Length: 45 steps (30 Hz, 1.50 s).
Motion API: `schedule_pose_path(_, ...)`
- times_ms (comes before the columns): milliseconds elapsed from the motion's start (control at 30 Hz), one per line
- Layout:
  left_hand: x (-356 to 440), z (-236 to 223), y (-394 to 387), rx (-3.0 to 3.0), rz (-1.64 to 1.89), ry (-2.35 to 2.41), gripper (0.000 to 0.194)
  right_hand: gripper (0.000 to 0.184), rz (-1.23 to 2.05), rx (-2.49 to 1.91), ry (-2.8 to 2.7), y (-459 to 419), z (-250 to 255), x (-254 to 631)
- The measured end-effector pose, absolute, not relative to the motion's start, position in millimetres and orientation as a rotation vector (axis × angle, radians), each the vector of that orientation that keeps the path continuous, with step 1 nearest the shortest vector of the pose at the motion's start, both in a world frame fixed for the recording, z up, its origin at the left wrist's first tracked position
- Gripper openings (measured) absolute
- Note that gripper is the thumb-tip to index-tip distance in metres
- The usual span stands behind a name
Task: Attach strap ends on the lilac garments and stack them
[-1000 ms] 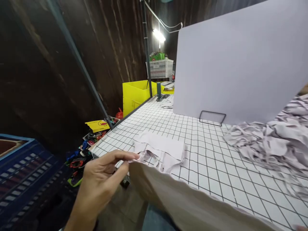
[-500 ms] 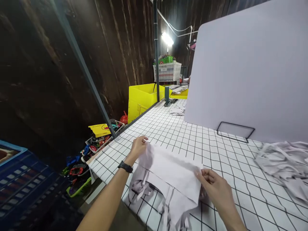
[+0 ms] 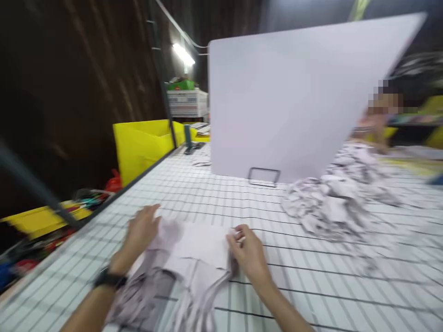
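A: Hands?
B: Left hand (image 3: 141,230) lies flat, fingers spread, on the left end of the pale cloth piece (image 3: 199,246). Right hand (image 3: 249,253) pinches its right edge, fingers closed on the cloth.
A: Where's the cloth?
B: On the gridded bench (image 3: 311,276), near edge, in front of the white divider board (image 3: 294,92); strips hang off toward the person.
A: Progress?
B: Looks laid flat, partly smoothed. Heap of cloth scraps (image 3: 332,203) right of it, below the board, looks untouched. Yellow bin (image 3: 141,143) left of the board. Frame's blurred.
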<state>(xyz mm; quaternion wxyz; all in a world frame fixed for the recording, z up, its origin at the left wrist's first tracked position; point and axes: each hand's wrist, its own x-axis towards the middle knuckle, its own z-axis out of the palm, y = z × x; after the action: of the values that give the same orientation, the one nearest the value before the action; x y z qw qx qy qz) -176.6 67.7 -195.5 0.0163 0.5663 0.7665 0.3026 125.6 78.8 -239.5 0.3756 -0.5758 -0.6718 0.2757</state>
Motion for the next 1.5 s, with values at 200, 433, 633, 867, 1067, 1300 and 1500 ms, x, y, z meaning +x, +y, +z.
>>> schedule_pose_path(200, -97, -198, 44, 2.071, 1.095, 2.000, 0.031, 0.024, 0.437, -1.616, -1.684, 107, -215, 231)
schedule_pose_path(433, 71, -200, 57, 2.266, 0.959, 1.294, 0.021, 0.031, 0.026, -1.975, -1.528, 206, -188, 351)
schedule_pose_path(633, 160, -178, 173, 2.114, 0.668, 1.466, 0.022, 0.025, 0.032, -1.994, -1.701, 215, -206, 356)
schedule_pose_path(867, 231, -185, 284, 1.904, 0.657, 1.619, 0.038, 0.016, 0.171, -1.911, -1.818, 165, -224, 377)
schedule_pose_path(1067, 240, -185, 305, 1.684, 0.898, 1.584, 0.037, 0.016, 0.278, -1.828, -1.587, 163, -206, 400)
schedule_pose_path(1300, 182, -115, 245, 1.762, 1.240, 1.161, 0.020, 0.036, 0.864, -1.341, -1.355, 174, -185, 362)
schedule_pose_path(1500, 128, -61, 137, 1.843, 1.201, 0.631, 0.020, 0.065, 1.338, -0.919, -1.119, 153, -159, 297)
